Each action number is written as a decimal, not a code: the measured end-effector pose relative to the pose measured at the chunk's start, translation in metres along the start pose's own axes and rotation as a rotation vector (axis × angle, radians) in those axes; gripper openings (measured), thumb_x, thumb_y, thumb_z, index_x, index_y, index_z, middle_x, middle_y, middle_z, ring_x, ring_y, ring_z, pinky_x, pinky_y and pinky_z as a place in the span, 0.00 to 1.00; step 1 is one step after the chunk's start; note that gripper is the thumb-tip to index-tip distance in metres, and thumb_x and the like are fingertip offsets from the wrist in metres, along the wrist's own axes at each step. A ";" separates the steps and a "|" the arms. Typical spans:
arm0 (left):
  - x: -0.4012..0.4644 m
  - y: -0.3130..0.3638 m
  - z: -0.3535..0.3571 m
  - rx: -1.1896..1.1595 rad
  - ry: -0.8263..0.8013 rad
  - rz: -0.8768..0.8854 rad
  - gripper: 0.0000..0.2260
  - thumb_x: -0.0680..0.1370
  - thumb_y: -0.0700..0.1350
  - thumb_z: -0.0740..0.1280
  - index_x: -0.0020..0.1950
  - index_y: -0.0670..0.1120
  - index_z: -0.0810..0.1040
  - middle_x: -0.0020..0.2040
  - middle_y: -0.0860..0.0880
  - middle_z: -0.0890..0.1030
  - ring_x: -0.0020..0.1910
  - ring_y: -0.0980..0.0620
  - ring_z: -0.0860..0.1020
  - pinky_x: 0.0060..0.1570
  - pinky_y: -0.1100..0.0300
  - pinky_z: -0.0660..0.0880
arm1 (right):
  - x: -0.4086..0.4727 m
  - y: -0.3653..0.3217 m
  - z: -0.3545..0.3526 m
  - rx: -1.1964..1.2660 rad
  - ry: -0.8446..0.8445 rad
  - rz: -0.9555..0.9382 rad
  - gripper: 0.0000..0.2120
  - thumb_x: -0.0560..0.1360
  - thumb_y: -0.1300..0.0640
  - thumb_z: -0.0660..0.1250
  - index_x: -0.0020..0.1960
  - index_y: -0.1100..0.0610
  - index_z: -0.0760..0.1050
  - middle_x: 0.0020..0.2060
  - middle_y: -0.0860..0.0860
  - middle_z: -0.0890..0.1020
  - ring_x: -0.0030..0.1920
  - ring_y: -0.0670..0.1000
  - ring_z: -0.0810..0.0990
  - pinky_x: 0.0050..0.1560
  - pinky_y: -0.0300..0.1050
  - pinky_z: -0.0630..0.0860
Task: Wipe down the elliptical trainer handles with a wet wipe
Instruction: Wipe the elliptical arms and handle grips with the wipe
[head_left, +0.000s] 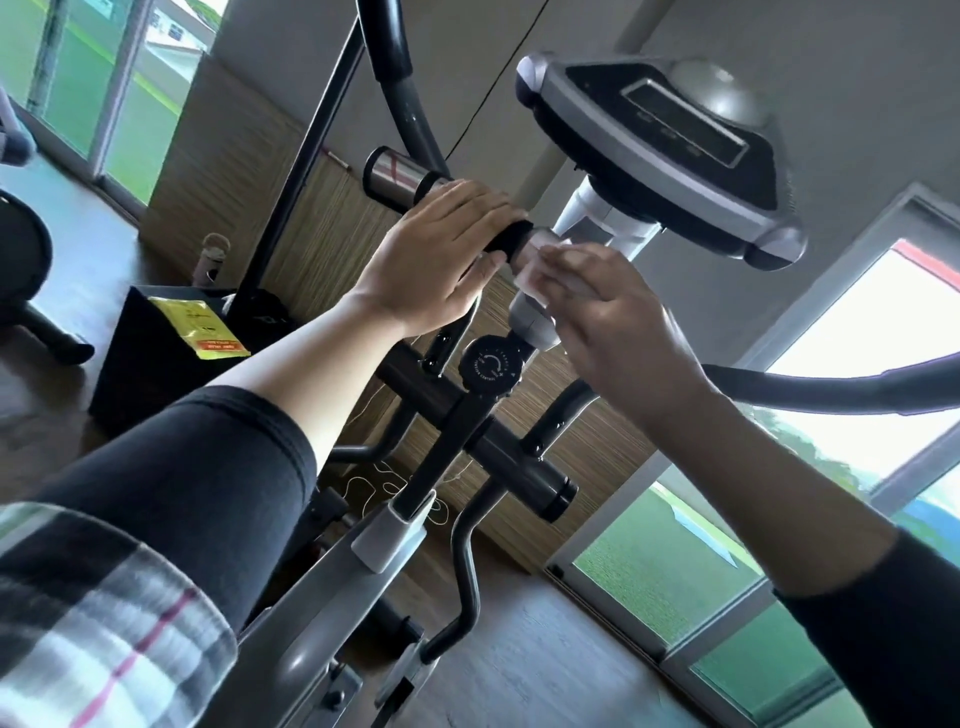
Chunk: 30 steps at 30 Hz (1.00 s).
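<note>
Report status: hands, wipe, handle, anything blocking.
Left hand grips the black foam handle. Right hand holds the wet wipe against the handle's inner end by the post. Tension knob just below, not blocking.

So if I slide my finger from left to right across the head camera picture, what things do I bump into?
Yellow packet → shiny metal handle end → left hand → wet wipe → right hand → console screen.
</note>
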<state>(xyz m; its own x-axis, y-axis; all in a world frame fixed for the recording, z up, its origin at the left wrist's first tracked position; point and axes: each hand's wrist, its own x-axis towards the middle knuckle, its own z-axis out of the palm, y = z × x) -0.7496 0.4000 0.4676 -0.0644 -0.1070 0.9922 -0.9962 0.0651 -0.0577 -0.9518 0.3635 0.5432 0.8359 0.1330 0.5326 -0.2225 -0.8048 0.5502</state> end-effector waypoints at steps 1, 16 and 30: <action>0.000 0.003 -0.002 -0.009 -0.019 -0.028 0.16 0.83 0.45 0.58 0.66 0.39 0.74 0.63 0.43 0.78 0.65 0.43 0.73 0.71 0.48 0.65 | -0.002 -0.001 -0.003 0.006 -0.012 0.021 0.19 0.78 0.53 0.56 0.61 0.61 0.78 0.63 0.57 0.76 0.64 0.54 0.72 0.61 0.50 0.75; 0.022 0.018 -0.045 -0.040 -0.333 -0.167 0.17 0.81 0.43 0.61 0.69 0.41 0.71 0.66 0.45 0.76 0.69 0.46 0.70 0.72 0.55 0.61 | 0.009 -0.003 -0.011 0.029 -0.003 0.050 0.12 0.78 0.59 0.65 0.59 0.62 0.78 0.56 0.57 0.78 0.59 0.52 0.73 0.52 0.48 0.80; 0.009 -0.003 -0.021 -0.059 -0.190 -0.061 0.16 0.82 0.46 0.58 0.67 0.42 0.74 0.64 0.46 0.78 0.66 0.45 0.73 0.70 0.50 0.66 | 0.011 -0.006 -0.008 -0.001 0.066 0.112 0.12 0.80 0.56 0.63 0.56 0.63 0.79 0.54 0.56 0.79 0.48 0.39 0.71 0.50 0.29 0.70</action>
<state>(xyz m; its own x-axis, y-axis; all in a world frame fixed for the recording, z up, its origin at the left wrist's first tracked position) -0.7463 0.4201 0.4795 -0.0197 -0.2974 0.9545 -0.9938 0.1101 0.0138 -0.9452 0.3742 0.5512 0.7708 0.0806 0.6320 -0.3128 -0.8163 0.4856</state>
